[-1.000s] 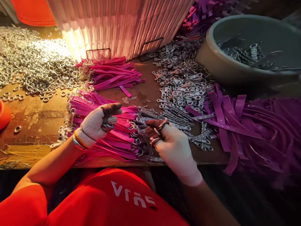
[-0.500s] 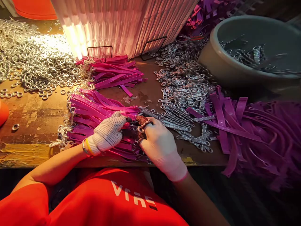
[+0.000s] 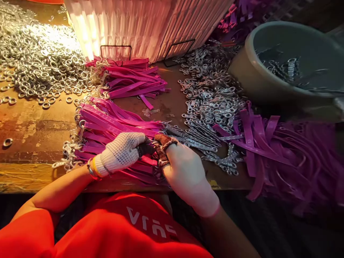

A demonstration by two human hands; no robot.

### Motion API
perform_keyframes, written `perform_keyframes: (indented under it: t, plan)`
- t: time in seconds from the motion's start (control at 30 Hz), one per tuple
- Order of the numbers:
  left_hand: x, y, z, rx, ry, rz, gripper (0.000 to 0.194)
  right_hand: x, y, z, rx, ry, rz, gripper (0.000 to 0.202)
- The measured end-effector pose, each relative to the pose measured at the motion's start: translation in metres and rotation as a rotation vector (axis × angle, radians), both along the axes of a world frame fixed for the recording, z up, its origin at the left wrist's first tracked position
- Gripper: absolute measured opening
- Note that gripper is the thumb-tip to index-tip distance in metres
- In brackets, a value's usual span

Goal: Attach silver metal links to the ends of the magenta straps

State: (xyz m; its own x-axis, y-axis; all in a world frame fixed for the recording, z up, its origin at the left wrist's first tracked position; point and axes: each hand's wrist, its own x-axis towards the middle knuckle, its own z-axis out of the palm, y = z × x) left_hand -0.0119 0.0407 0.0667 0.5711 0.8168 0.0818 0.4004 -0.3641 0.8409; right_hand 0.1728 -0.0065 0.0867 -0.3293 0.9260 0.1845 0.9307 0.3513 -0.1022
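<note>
Pink straps (image 3: 113, 123) lie in a thick bundle on the table (image 3: 40, 132), directly under both gloved hands; metal rings hang from the strap ends at the bundle's left edge, well left of the fingers. The left hand (image 3: 122, 152) rests knuckles-up on the bundle, its fingers curled shut and pinching something small and dark at their tips, which cannot be made out. The right hand (image 3: 185, 172) meets it from the right, its brown-tipped fingers (image 3: 161, 141) bent closed and touching the left fingertips over the strap ends. A metal ring seems looped by the right fingertips, but what exactly they grip cannot be told.

Just beyond the fingertips, to the right, silver chain links (image 3: 209, 107) spread in a heap across the table. Farther right of the right hand lies a tangle of purple straps (image 3: 282, 150) that spills over the table edge. Beyond that, up and right, stands a grey basin (image 3: 242, 68) with more metal parts inside. Ahead of the fingers lies a second, smaller bundle (image 3: 131, 79) of pink straps, and behind it stands a ribbed, lit screen (image 3: 147, 25). Far left of the left hand, a wide heap of loose rings (image 3: 40, 68) covers the table top. Near the wrist of the left hand sit a yellow band and a bangle (image 3: 91, 168).
</note>
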Motion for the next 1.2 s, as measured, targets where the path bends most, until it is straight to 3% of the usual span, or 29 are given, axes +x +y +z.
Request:
perform_keyframes:
  t: [0.17, 0.37, 0.53, 0.77, 0.9, 1.0, 1.2]
  plan:
    - [-0.004, -0.004, -0.001, 0.104, 0.052, -0.024, 0.014, -0.004, 0.011, 0.003, 0.038, -0.106, 0.06, 0.019]
    - [0.007, -0.018, -0.021, 0.314, 0.03, 0.144, 0.016, -0.012, 0.018, -0.01, 0.13, 0.218, -0.083, 0.029]
    - [0.013, -0.021, -0.038, 0.283, -0.097, 0.233, 0.01, -0.023, 0.012, -0.017, 0.137, 0.339, -0.183, 0.026]
    - [0.006, -0.017, -0.019, 0.056, -0.22, 0.265, 0.014, -0.011, 0.008, -0.006, -0.065, 0.318, 0.019, 0.053]
    - [0.003, -0.016, -0.011, -0.007, -0.221, 0.216, 0.019, -0.005, 0.01, -0.005, -0.117, 0.209, -0.002, 0.06]
    - [0.003, -0.017, -0.012, 0.003, -0.192, 0.186, 0.019, -0.004, 0.01, -0.008, -0.095, 0.145, -0.001, 0.053]
    - [0.004, -0.019, -0.014, 0.067, -0.168, 0.157, 0.018, -0.007, 0.008, -0.007, 0.055, -0.02, 0.051, 0.022]
